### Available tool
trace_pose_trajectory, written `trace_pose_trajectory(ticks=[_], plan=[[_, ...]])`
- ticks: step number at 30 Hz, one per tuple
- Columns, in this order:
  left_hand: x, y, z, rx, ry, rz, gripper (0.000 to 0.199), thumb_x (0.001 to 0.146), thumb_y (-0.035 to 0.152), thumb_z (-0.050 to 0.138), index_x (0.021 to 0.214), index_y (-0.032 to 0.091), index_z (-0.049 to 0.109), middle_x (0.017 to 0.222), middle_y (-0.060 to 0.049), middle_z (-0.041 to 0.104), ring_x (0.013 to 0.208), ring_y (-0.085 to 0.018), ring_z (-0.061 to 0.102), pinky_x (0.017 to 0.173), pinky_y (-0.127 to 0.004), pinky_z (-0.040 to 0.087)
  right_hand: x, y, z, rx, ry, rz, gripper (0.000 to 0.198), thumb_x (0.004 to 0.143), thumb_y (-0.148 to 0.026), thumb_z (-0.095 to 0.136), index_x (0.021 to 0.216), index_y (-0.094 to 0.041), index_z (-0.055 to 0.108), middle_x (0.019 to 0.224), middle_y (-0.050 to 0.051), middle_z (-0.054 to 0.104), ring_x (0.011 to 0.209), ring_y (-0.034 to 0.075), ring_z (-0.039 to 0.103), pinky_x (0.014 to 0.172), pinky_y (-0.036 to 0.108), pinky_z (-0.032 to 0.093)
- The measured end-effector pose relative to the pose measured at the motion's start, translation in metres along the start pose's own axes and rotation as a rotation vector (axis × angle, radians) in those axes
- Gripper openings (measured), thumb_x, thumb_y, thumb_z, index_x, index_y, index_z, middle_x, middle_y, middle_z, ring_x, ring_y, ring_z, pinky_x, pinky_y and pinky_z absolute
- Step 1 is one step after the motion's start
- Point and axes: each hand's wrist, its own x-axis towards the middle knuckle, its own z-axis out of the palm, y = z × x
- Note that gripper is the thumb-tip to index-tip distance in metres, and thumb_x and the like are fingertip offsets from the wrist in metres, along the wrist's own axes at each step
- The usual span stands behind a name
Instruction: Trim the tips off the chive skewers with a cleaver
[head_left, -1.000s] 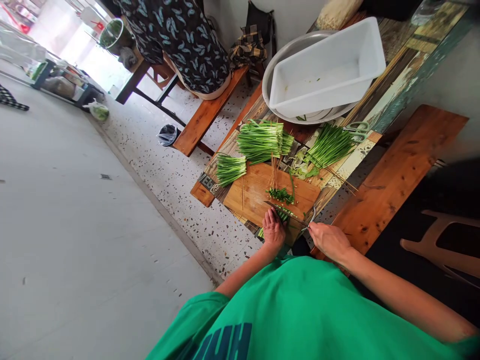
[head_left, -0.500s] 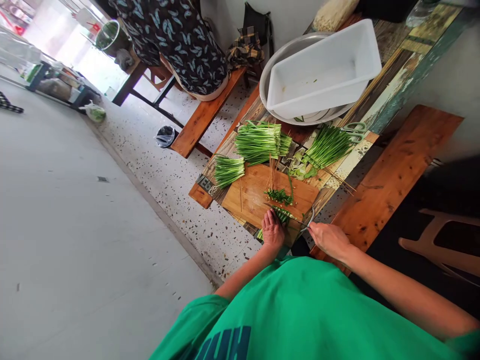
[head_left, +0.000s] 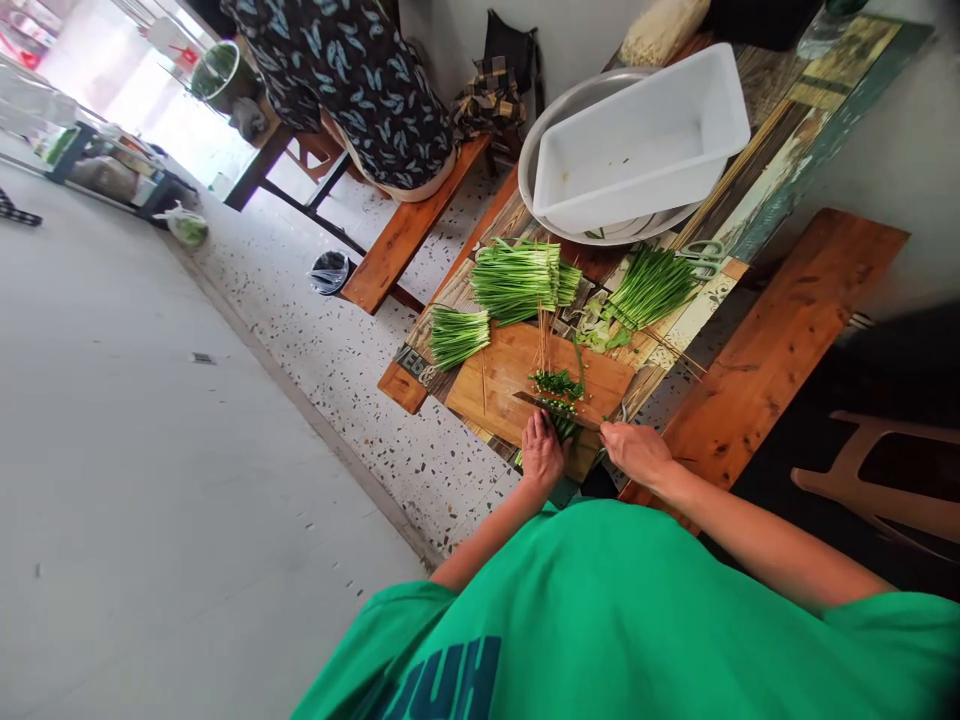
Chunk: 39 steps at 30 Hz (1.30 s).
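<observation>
My left hand [head_left: 543, 448] is closed over a bunch of garlic chives [head_left: 564, 426] at the near edge of the wooden cutting board [head_left: 499, 385]. In my right hand [head_left: 634, 450] is the handle of a knife [head_left: 555, 405], whose blade lies across the board just beyond my left fingers. Chopped green pieces [head_left: 559, 383] sit in a small heap past the blade. Thin wooden skewers [head_left: 544, 335] rest with their ends by that heap. Trimmed bundles of chives [head_left: 517, 280] lie beyond the board, with a smaller bundle [head_left: 459, 338] at its left corner.
A white plastic tub [head_left: 637, 140] sits in a metal basin [head_left: 529, 170] at the table's far end. Green-handled scissors [head_left: 703, 258] lie beside another chive bundle [head_left: 651, 288]. Wooden benches [head_left: 787, 350] flank the table. A person in leaf-patterned clothing [head_left: 360, 90] is on the far bench.
My right hand has shifted up and left with the knife, and the blade now shows more fully over the board. My left hand stays on the chives, almost unmoved.
</observation>
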Motion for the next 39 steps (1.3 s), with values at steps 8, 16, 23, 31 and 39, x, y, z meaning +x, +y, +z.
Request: trace_pose_trajectory(ticks=[8,16,23,31,39], plan=[[-0.036,-0.057,-0.033,-0.037,0.078,0.191,0.064,0.088,0.014,0.039,0.150,0.009,0.027,0.155,-0.019,0.033,0.146,-0.026,0.025,0.116,-0.046,0.026,-0.007,0.006,-0.014,0.054,0.116,0.072,0.043,0.100,-0.041,0.028,0.092,-0.018,0.064,0.087,0.008,0.071,0.076,0.018,0.065,0.057,0.027,0.027],[-0.057,-0.089,-0.015,0.122,0.018,0.207,0.049,0.089,0.011,0.043,0.135,0.025,0.054,0.143,-0.010,0.050,0.137,-0.024,0.039,0.116,-0.049,0.021,-0.019,0.003,0.001,0.053,0.208,0.157,0.029,0.095,-0.034,0.039,0.093,-0.018,0.063,0.093,0.008,0.070,0.081,0.016,0.063,0.061,0.026,0.031],[-0.037,-0.093,-0.015,0.112,0.063,0.351,0.044,0.091,0.016,0.046,0.132,0.027,0.056,0.119,-0.010,0.060,0.118,-0.023,0.051,0.109,-0.043,0.032,-0.016,0.003,0.025,0.047,0.274,0.246,0.034,0.094,-0.042,0.039,0.095,-0.018,0.065,0.093,0.008,0.071,0.076,0.017,0.063,0.058,0.026,0.032],[-0.028,-0.092,-0.046,0.110,0.027,0.519,0.044,0.096,0.019,0.037,0.136,0.027,0.052,0.091,-0.007,0.057,0.090,-0.021,0.053,0.095,-0.040,0.038,-0.029,0.011,0.042,0.070,0.406,0.272,0.039,0.095,-0.042,0.039,0.105,-0.017,0.066,0.088,0.009,0.072,0.075,0.017,0.063,0.060,0.025,0.035],[-0.029,-0.078,-0.080,0.006,-0.003,0.417,0.046,0.093,0.019,0.042,0.136,0.030,0.053,0.093,-0.007,0.054,0.089,-0.022,0.049,0.082,-0.035,0.042,-0.045,0.019,0.044,0.030,0.505,0.309,0.041,0.092,-0.047,0.046,0.115,-0.019,0.065,0.092,0.008,0.073,0.073,0.018,0.064,0.057,0.025,0.032]])
